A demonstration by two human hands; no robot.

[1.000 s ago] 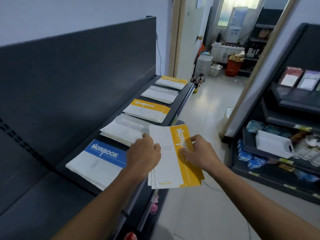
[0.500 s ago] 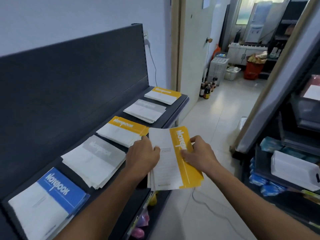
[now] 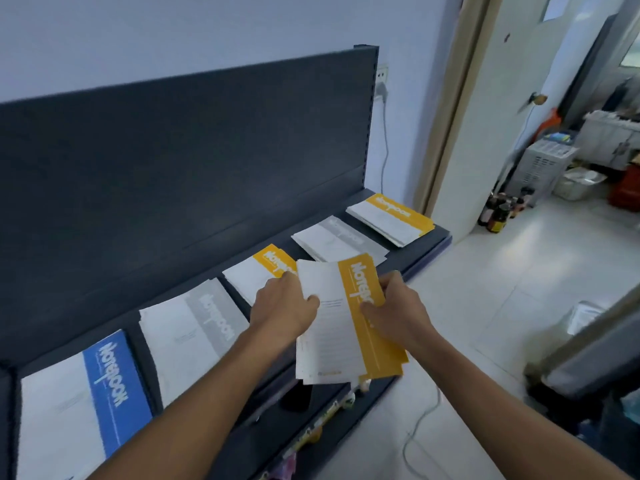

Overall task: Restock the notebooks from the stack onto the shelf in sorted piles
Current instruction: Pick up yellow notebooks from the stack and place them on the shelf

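A small stack of yellow-banded notebooks (image 3: 341,327) hangs in the air over the front edge of the dark shelf (image 3: 420,249). My left hand (image 3: 282,310) grips its left side and my right hand (image 3: 394,311) grips its yellow right side. On the shelf lie sorted piles: a blue pile (image 3: 86,403) nearest, then a grey pile (image 3: 190,327), a yellow pile (image 3: 258,271) partly hidden behind my left hand, another grey pile (image 3: 334,240), and a far yellow pile (image 3: 391,218).
A tall dark back panel (image 3: 173,174) rises behind the shelf. A lower shelf (image 3: 311,431) with small goods juts out below. An open doorway at the right leads to a tiled floor (image 3: 485,306) with bottles (image 3: 498,209). A dark rack (image 3: 588,358) stands at the right.
The view has swung left and down along the shelf, so the piles now sit more centrally. Both hands still hold the yellow notebooks, now closer to the middle yellow pile.
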